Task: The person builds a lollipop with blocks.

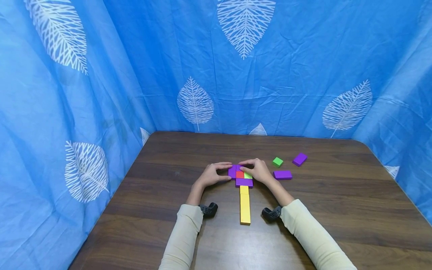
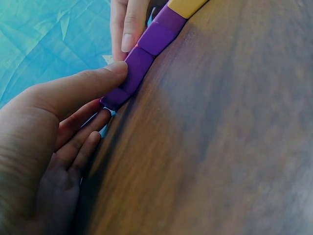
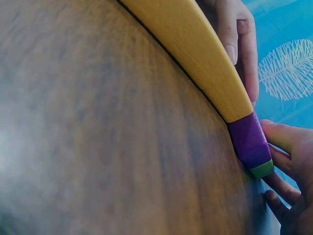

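Note:
Flat coloured blocks lie together on the table. My left hand (image 1: 212, 175) pinches the upright purple block (image 1: 232, 172) on the pattern's left side, thumb at its near end and fingers at the far end. From the right, my right hand (image 1: 260, 171) reaches over and pinches the far purple block (image 1: 238, 167) between thumb and fingers, partly hiding it. Just below are a red block (image 1: 240, 174) and a light green block (image 1: 248, 176). A crosswise purple block (image 1: 244, 182) borders them, with a short yellow block (image 1: 244, 189) and a long yellow block (image 1: 245, 208) running toward me.
Right of the pattern lie a small green block (image 1: 278, 162) and two loose purple blocks, one nearer (image 1: 282, 175) and one farther (image 1: 299, 159). Blue curtains (image 1: 287, 75) with white leaf prints hang behind and beside the brown wooden table (image 1: 141, 232).

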### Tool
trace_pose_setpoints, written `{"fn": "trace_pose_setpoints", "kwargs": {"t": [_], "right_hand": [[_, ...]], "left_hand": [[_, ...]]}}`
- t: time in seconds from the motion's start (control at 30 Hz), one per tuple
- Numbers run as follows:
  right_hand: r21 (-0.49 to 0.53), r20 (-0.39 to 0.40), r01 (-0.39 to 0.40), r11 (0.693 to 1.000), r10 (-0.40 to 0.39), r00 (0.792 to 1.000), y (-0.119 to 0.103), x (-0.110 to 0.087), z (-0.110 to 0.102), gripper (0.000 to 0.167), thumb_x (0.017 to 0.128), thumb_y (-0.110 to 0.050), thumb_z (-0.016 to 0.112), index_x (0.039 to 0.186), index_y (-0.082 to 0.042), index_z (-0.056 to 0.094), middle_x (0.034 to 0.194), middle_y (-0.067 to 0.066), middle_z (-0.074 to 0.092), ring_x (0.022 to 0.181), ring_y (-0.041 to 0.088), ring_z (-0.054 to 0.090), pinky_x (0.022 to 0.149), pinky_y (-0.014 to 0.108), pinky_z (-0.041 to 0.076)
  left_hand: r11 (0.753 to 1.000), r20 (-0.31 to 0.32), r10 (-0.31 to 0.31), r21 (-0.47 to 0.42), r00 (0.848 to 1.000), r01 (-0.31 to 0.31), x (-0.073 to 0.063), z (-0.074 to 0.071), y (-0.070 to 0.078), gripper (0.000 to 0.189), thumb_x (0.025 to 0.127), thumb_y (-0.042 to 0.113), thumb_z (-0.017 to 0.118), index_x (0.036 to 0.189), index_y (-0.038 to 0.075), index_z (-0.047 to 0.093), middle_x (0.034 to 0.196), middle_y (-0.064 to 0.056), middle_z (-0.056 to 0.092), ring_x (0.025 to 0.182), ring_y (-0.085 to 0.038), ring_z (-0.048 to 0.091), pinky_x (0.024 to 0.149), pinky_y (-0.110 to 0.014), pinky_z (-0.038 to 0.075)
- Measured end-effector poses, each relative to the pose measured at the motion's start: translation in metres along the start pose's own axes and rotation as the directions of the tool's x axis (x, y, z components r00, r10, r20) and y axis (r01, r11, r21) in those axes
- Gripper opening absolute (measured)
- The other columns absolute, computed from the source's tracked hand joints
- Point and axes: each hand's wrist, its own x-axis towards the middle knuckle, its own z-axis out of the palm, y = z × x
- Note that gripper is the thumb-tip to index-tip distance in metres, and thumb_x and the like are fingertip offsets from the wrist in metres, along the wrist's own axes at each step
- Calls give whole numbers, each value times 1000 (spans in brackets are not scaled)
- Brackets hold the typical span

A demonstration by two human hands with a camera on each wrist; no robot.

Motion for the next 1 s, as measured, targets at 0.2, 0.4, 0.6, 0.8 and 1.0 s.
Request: {"fn": "trace_pose_setpoints", "kwargs": {"t": [0.2, 0.4, 0.6, 0.8, 1.0], "right_hand": [[11, -3, 9, 1000, -9, 1000, 0, 0, 0, 27, 84, -27, 69, 108, -14, 71, 106, 7, 67, 109, 29, 56, 94, 48, 39], [46, -18, 12, 999, -11, 1000, 1, -4, -7, 30, 85, -27, 67, 113, -14, 68, 110, 5, 66, 111, 27, 55, 93, 47, 41], [105, -81, -11, 994, 19, 997, 4, -14, -28, 29, 86, -25, 67, 110, -9, 68, 107, 7, 67, 105, 28, 58, 88, 46, 46], [154, -190, -37, 987, 66, 980, 10, -25, -51, 33, 84, -26, 68, 113, -9, 66, 110, 10, 65, 104, 29, 59, 87, 45, 46], [69, -320, -69, 995, 88, 943, 26, -34, -66, 41, 83, -23, 70, 120, -7, 61, 117, 17, 61, 107, 34, 56, 90, 49, 43]], "left_hand": [[1000, -5, 14, -1, 1000, -14, 0, 0, -1, 52, 79, 34, 73, 127, 18, 58, 130, 6, 53, 124, -15, 43, 102, -39, 35], [1000, -1, 14, -2, 1000, -14, 0, 1, -3, 52, 79, 34, 73, 127, 18, 58, 130, 7, 53, 125, -14, 43, 101, -38, 35], [1000, -6, 17, -7, 1000, -17, 1, 2, -3, 52, 79, 34, 73, 126, 19, 59, 130, 6, 53, 125, -15, 43, 102, -39, 35], [1000, -10, 15, -6, 1000, -15, 1, 1, -1, 52, 79, 33, 73, 127, 19, 59, 131, 7, 52, 126, -14, 42, 102, -39, 34], [1000, -6, 12, -13, 1000, -12, -1, 0, 0, 51, 80, 32, 73, 127, 18, 59, 131, 5, 52, 126, -16, 42, 102, -40, 34]]}}
